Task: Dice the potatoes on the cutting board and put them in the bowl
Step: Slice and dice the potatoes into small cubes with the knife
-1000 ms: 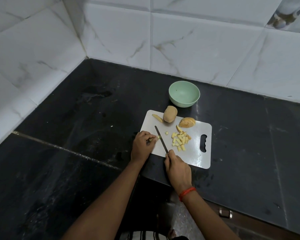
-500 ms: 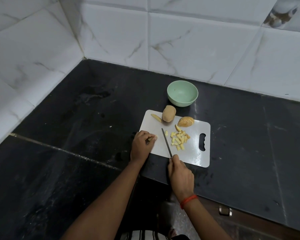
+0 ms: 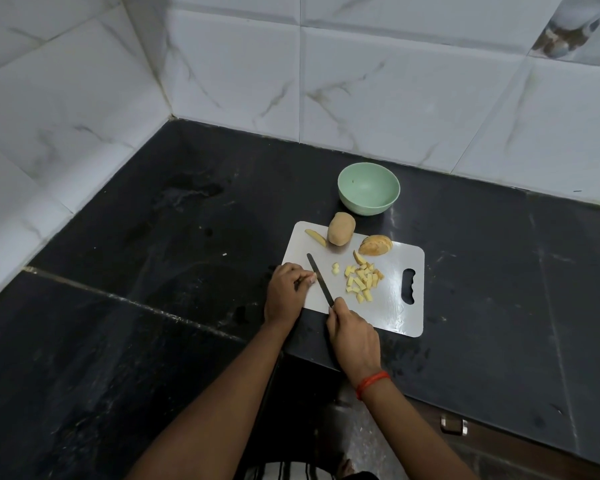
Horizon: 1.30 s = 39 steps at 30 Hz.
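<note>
Pinching potato piece (image 3: 311, 279) in left hand (image 3: 286, 294) on cutting board (image 3: 388, 313); gripping knife (image 3: 320, 279) in right hand (image 3: 355, 337), blade alongside.

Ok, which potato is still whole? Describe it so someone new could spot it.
Find the white cutting board on the black counter and look along its far edge, just in front of the green bowl. The uncut potato sits there, brown-skinned and rounded all over, unlike the cut half to its right and the pale sliver to its left.
</note>
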Motion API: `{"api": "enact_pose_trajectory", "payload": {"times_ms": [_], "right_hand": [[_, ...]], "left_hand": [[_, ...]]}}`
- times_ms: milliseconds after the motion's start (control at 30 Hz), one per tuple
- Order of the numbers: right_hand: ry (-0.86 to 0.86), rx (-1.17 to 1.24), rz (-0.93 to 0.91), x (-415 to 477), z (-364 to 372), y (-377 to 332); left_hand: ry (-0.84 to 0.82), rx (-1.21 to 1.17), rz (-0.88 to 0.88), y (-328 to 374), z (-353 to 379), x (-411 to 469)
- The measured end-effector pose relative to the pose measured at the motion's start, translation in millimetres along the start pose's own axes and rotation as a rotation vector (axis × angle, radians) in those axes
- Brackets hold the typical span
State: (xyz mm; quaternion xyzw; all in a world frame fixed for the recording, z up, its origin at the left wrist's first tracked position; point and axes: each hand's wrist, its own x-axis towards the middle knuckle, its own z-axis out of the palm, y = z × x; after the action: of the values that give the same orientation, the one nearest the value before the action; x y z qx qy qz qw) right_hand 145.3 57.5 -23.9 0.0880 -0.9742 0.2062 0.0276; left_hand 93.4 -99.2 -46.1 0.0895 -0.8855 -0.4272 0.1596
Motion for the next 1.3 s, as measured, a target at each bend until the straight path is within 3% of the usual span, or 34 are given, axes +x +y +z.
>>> {"api": "enact_pose_trajectory", "payload": {"times_ms": [233, 400, 600, 1100, 1300], "right_hand": [[-0.053, -0.138, 0.037, -31.9, -4.5, 3.2], [0.042, -0.014, 0.181, -23.3, -5.7, 2.3], [0.104, 0.037, 0.051, -19.3, -2.7, 0.6], [-0.017, 0.037, 0.023, 1.2, -1.3, -1.4], [-0.073, -0.119, 0.004, -21.4, -10.7, 6.6]], "left_hand": [[0.0, -0.001, -0.011, 1.5, 0.0, -1.0], [-0.036, -0.083, -0.05, -1.8, -3.4, -1.3], [-0.072, -0.077, -0.034, -2.4, -6.5, 0.3], [-0.028, -0.05, 0.013, 0.5, -4.5, 0.3], [-0.003, -0.031, 0.022, 0.6, -2.3, -0.6]]}}
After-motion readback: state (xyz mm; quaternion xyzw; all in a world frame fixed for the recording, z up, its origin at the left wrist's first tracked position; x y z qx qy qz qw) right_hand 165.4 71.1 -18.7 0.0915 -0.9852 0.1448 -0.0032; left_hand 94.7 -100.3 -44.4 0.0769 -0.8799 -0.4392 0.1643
